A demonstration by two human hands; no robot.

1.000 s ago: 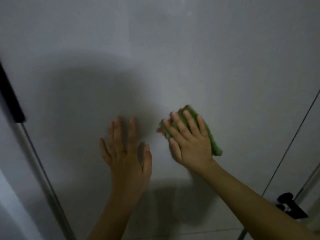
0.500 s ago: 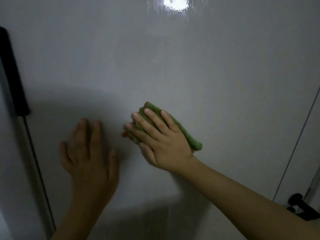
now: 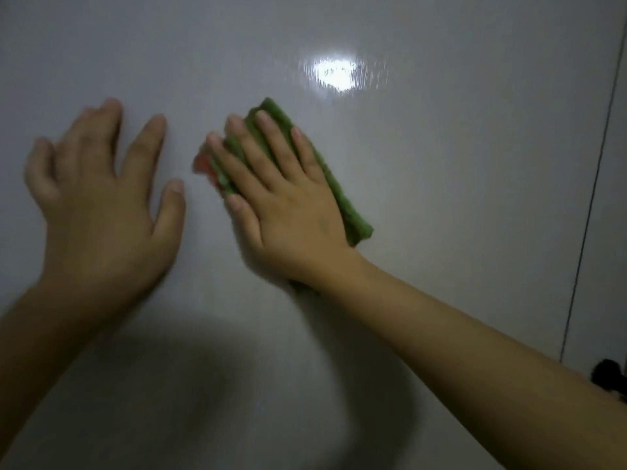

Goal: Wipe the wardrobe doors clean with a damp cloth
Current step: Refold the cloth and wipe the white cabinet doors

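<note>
Item one: wardrobe door (image 3: 441, 198), glossy pale grey, filling nearly the whole view. A bright light reflection (image 3: 336, 74) sat on it, above and to the right of my hands, with fine streaks around the glare.

Item two: green cloth (image 3: 349, 205), folded into a thick pad, flat against the door. A reddish patch showed at its left edge. The cloth lay slanted, its upper end near the glare and its lower end by my wrist.

Item three: my right hand (image 3: 288, 205), grip spread, fingers straight and laid over the cloth, palm pressing it to the door. The thumb lay alongside the cloth's left edge.

Item four: my left hand (image 3: 101, 205), just beside the right one, grip spread with fingers apart, blurred. Whether it touched the door I could not tell.

Item five: a thin dark seam (image 3: 590, 205) running down the door's right side.

Item six: a small black object (image 3: 609, 376) at the lower right, too dim to identify.
</note>
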